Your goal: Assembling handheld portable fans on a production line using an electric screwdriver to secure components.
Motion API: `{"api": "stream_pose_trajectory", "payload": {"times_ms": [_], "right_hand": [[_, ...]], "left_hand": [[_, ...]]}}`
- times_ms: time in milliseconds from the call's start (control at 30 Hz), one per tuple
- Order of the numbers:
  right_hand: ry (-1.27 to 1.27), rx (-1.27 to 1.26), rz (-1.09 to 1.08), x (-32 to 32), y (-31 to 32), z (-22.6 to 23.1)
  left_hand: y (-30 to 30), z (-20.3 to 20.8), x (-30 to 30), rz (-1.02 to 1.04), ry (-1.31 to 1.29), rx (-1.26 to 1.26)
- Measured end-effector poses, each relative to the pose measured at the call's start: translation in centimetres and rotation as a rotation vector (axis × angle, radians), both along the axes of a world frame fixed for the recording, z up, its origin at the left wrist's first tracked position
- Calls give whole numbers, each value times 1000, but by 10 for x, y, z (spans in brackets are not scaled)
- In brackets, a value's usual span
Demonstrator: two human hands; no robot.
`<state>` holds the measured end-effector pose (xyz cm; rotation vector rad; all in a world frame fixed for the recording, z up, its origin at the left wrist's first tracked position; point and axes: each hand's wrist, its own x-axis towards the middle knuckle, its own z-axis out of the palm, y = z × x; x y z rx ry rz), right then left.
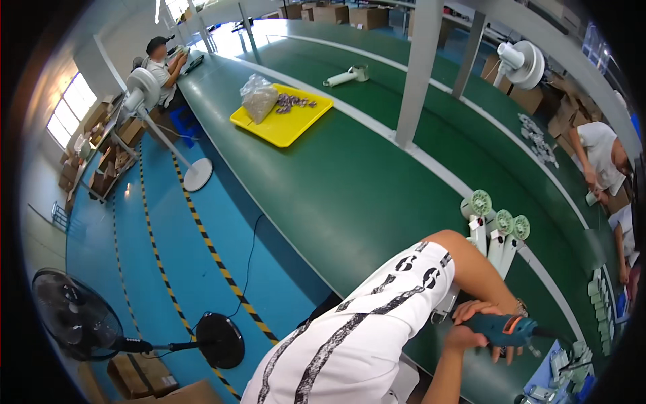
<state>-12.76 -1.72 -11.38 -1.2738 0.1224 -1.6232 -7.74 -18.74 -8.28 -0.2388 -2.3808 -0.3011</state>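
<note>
My right hand is closed around a teal electric screwdriver with an orange patch, held over the green table's near edge. Its tip angles down to the right. My left forearm reaches in from above and ends at a wristband. The left hand is mostly behind the screwdriver, with bent fingertips showing below it; whatever they hold is hidden. Past my left forearm lie several white-handled, hair-dryer-like bodies with pale green round grilles. A small metal ring-like part shows beside my sleeve.
A blue tray of pale parts sits at lower right. Farther up the table lie a yellow tray with a bag and small parts, and a white hair dryer. A post rises midway. Fans and co-workers stand around.
</note>
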Motion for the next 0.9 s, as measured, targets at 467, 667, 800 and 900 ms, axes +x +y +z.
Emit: {"api": "stream_pose_trajectory", "payload": {"times_ms": [467, 667, 800, 900], "right_hand": [[142, -171, -48, 0, 50, 101], [-4, -54, -428, -53, 73, 104], [-119, -17, -553, -69, 55, 77], [-119, -7, -531, -62, 44, 65]], "left_hand": [[101, -4, 15, -128, -559, -48], [115, 5, 35, -101, -591, -9], [120, 40, 67, 20, -513, 250], [130, 51, 97, 308, -399, 364]]}}
